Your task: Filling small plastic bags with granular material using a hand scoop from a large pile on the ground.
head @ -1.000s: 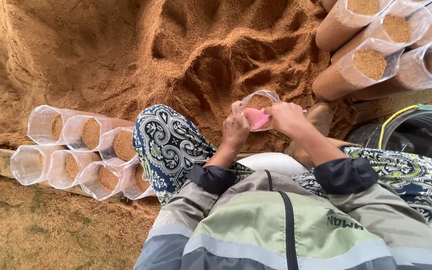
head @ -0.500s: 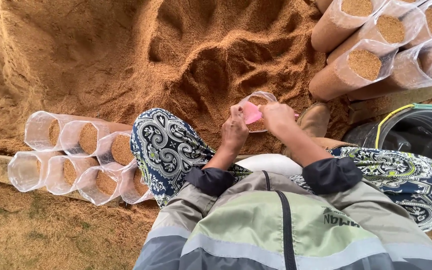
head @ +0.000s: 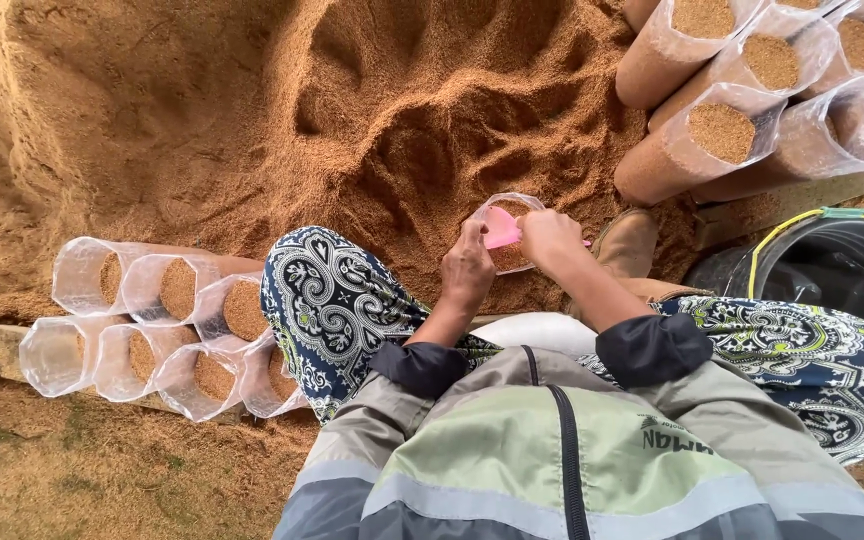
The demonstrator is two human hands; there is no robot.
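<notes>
Head view, clear bag [head: 508, 232] between both hands' fingers [head: 472, 240] — pink scoop [head: 501, 228] inside.

Lower half of the clear plastic bag [head: 508, 232] hidden behind the left hand [head: 468, 272] and right hand [head: 549, 238]. Pink scoop [head: 501, 228] mostly covered by the right hand's fingers. Upper-right filled bags [head: 742, 95] cut off by the top and right edges. Black bucket [head: 832, 265] cropped at right, contents too dark to tell.
</notes>
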